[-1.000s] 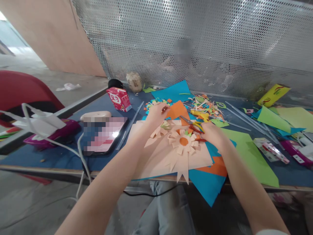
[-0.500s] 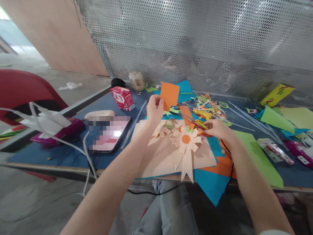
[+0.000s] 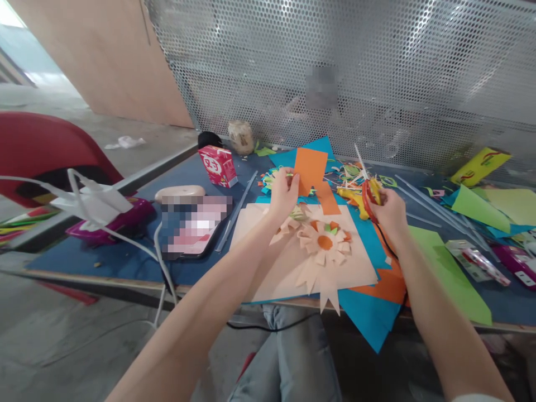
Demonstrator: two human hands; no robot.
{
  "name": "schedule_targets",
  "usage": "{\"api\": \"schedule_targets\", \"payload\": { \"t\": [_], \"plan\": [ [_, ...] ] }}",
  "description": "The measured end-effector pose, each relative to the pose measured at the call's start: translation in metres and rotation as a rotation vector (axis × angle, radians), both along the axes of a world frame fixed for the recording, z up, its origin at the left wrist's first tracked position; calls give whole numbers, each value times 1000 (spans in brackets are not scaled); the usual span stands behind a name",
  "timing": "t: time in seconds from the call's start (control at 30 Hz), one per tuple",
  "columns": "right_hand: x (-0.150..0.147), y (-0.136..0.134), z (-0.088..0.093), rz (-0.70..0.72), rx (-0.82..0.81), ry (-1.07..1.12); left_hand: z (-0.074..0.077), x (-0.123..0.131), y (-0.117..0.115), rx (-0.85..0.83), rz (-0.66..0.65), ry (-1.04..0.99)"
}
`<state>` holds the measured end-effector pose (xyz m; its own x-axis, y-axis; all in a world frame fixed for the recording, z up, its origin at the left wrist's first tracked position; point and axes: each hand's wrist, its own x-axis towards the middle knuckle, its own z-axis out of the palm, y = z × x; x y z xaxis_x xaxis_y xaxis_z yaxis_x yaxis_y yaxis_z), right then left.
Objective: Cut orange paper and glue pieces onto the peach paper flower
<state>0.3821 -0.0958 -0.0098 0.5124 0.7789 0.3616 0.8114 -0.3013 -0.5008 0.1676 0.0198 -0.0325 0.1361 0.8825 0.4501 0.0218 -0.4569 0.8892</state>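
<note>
Pinched in my left hand point(image 3: 286, 192) is a piece of orange paper point(image 3: 310, 167), held upright above the papers. My right hand point(image 3: 389, 209) grips a pair of scissors point(image 3: 368, 187) by the red and yellow handles, blades pointing up and away from me. Below and between both hands lies a peach paper flower point(image 3: 325, 242) with an orange centre and ribbon tails, on peach sheets point(image 3: 263, 268). An orange strip point(image 3: 329, 200) lies behind the flower. A yellow glue gun point(image 3: 354, 200) rests just left of the scissors; my right hand partly hides the area beside it.
A pile of paper scraps point(image 3: 349, 174) lies at the back by the perforated metal panel point(image 3: 259, 67). To the left are a phone point(image 3: 201, 226), a pink box point(image 3: 218, 166) and a power strip point(image 3: 109, 223) with white cables. Green sheets point(image 3: 444, 273) lie at right.
My right hand has lifted the scissors, turning their blades from leftward to upward. The orange paper in my left hand appears slightly farther right, and the whole view has shifted a little.
</note>
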Motion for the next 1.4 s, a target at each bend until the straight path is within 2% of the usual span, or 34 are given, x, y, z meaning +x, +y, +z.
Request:
{"api": "schedule_targets", "payload": {
  "t": [0.1, 0.17, 0.33, 0.43, 0.6, 0.73, 0.87, 1.03, 1.17, 1.27, 1.4],
  "plan": [
    [0, 0, -1, -159, 7, -1, 0, -1, 2, -27, 25, -21],
    [-3, 0, -3, -196, -45, -5, 2, -2, 2, -60, 43, -39],
    [-9, 10, -16, -176, -231, -203, 4, -2, 1, -55, 49, -35],
    [-10, 16, -20, -144, -318, -235, 2, -2, 1, -18, 11, -19],
    [-13, 17, -17, -192, -278, -273, 2, -1, 1, -6, 18, -31],
    [-16, 11, -4, -231, -141, -378, 5, -3, 1, -9, 61, -56],
    [-23, 4, 21, -267, -37, -458, 6, -4, 3, 5, 79, -120],
    [-52, -8, 55, -344, -44, -507, 8, -2, 2, -18, 43, -185],
    [-79, -7, 67, -449, -116, -430, 10, -1, 0, -55, 36, -237],
    [-81, 6, 61, -463, -172, -309, 9, -1, -2, -103, 18, -242],
    [-56, 25, 38, -465, -249, -166, 5, 0, -2, -141, 51, -170]
  ]
}}
